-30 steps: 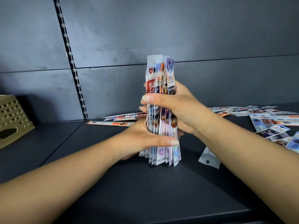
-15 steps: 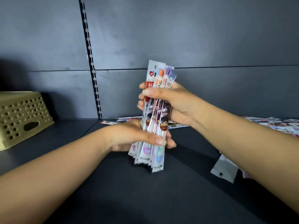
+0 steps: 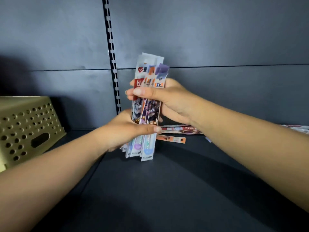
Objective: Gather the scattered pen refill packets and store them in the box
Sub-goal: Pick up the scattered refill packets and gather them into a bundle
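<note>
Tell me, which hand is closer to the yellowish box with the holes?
Left. The left hand grips the packet bundle low, on the side toward the box; the right hand grips higher, farther right.

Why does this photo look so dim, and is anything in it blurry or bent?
Head view: light is dim and comes from above, so the arms throw long shadows on the shelf; the lower ends of the packets in the left hand and right hand are smeared; the wide lens tilts the box.
</note>
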Available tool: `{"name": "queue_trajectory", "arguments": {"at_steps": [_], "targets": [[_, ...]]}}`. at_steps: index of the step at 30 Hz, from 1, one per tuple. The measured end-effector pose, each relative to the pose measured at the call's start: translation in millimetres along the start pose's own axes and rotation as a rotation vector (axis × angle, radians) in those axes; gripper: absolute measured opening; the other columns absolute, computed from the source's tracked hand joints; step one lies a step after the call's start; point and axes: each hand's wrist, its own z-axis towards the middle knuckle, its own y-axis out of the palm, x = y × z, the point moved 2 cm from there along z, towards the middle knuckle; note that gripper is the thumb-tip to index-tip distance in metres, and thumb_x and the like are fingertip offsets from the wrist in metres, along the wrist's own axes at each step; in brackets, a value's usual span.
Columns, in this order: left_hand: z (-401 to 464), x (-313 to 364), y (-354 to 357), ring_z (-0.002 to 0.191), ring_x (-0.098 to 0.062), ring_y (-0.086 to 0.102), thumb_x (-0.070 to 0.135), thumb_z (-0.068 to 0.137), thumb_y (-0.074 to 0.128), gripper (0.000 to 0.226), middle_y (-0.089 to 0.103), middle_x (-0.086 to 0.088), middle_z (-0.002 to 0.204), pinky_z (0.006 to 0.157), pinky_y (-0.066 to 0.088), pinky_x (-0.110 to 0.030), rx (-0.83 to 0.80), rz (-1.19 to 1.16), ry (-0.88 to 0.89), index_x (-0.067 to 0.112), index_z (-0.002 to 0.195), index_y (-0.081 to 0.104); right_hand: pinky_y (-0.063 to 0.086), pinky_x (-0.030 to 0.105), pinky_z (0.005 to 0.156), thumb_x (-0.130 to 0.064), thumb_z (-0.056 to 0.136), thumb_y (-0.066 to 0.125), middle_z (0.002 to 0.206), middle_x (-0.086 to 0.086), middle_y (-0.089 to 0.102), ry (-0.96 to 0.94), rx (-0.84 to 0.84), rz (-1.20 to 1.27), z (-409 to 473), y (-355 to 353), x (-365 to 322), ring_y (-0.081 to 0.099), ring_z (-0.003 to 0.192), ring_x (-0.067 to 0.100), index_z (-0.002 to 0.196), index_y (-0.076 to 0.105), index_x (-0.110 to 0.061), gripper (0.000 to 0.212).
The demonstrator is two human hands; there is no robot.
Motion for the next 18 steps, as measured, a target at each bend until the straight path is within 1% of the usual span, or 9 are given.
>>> {"name": "queue_trajectory", "arguments": {"at_steps": [3, 5, 7, 9, 11, 13, 16, 17, 18], "targets": [[0, -17, -6, 0.064, -0.010, 0.068, 0.014, 0.057, 0.067, 0.021, 0.072, 0.002, 0.064, 0.066, 0.057, -0.025, 0.113, -0.176, -0.057, 0.009, 0.078, 0.065, 0.044, 0.029, 0.099, -0.021, 0.063, 0.067, 0.091, -0.008, 0.067, 0.185, -0.024, -0.117, 1, -27, 19, 0.061, 0.098, 0.010, 0.090, 0.062, -0.020, 0.027], [0, -23, -7, 0.070, -0.014, 0.069, 0.014, 0.059, 0.066, 0.015, 0.073, -0.003, 0.069, 0.070, 0.057, -0.027, 0.107, -0.221, -0.068, 0.007, 0.073, 0.069, 0.040, 0.032, 0.104, -0.022, 0.072, 0.067, 0.096, -0.010, 0.064, 0.287, 0.024, -0.360, -1, -51, 34, 0.057, 0.102, 0.007, 0.087, 0.063, -0.024, 0.017], [1, -26, -5, 0.067, -0.014, 0.070, 0.012, 0.060, 0.071, 0.015, 0.072, -0.004, 0.066, 0.068, 0.057, -0.026, 0.105, -0.246, -0.082, 0.008, 0.074, 0.067, 0.044, 0.029, 0.099, -0.031, 0.078, 0.066, 0.092, -0.011, 0.067, 0.394, -0.011, -0.731, -6, -71, 49, 0.059, 0.094, 0.006, 0.081, 0.067, -0.028, 0.004], [3, -29, -5, 0.059, -0.014, 0.068, 0.006, 0.060, 0.075, 0.025, 0.069, 0.000, 0.058, 0.066, 0.057, -0.029, 0.129, -0.258, -0.093, 0.009, 0.080, 0.060, 0.044, 0.026, 0.090, -0.044, 0.075, 0.065, 0.090, -0.012, 0.069, 0.492, -0.087, -0.952, -11, -82, 64, 0.061, 0.090, 0.007, 0.078, 0.070, -0.030, 0.015], [4, -29, -4, 0.052, -0.011, 0.063, 0.010, 0.062, 0.067, 0.022, 0.063, 0.002, 0.051, 0.067, 0.057, -0.030, 0.147, -0.239, -0.075, 0.011, 0.082, 0.058, 0.043, 0.025, 0.082, -0.047, 0.072, 0.067, 0.087, -0.012, 0.066, 0.527, -0.133, -0.987, -14, -81, 73, 0.060, 0.088, 0.010, 0.080, 0.071, -0.028, 0.021], [4, -30, -5, 0.048, -0.012, 0.056, 0.009, 0.063, 0.064, 0.019, 0.056, 0.003, 0.047, 0.061, 0.055, -0.027, 0.175, -0.241, -0.052, 0.013, 0.080, 0.058, 0.040, 0.026, 0.076, -0.044, 0.072, 0.068, 0.089, -0.006, 0.066, 0.555, -0.174, -1.042, -12, -77, 76, 0.057, 0.086, 0.013, 0.083, 0.070, -0.024, 0.023], [3, -30, -10, 0.043, -0.014, 0.050, 0.004, 0.063, 0.061, 0.017, 0.049, 0.000, 0.044, 0.053, 0.052, -0.025, 0.215, -0.253, -0.012, 0.012, 0.077, 0.058, 0.042, 0.031, 0.091, -0.037, 0.072, 0.071, 0.105, 0.009, 0.068, 0.663, -0.190, -1.065, -8, -79, 72, 0.059, 0.098, 0.023, 0.090, 0.070, -0.011, 0.032], [2, -31, -12, 0.042, -0.013, 0.050, 0.003, 0.063, 0.061, 0.017, 0.048, 0.000, 0.044, 0.052, 0.051, -0.024, 0.222, -0.256, -0.007, 0.012, 0.077, 0.057, 0.042, 0.033, 0.095, -0.034, 0.071, 0.073, 0.105, 0.013, 0.067, 0.687, -0.185, -1.052, -7, -81, 67, 0.058, 0.095, 0.023, 0.090, 0.070, -0.007, 0.032], [2, -31, -14, 0.041, -0.013, 0.049, 0.003, 0.062, 0.060, 0.017, 0.048, 0.000, 0.044, 0.051, 0.051, -0.024, 0.227, -0.259, -0.006, 0.012, 0.076, 0.057, 0.044, 0.031, 0.091, -0.030, 0.071, 0.073, 0.099, 0.014, 0.067, 0.696, -0.168, -1.038, -7, -85, 62, 0.055, 0.089, 0.021, 0.088, 0.069, -0.005, 0.030]]}}
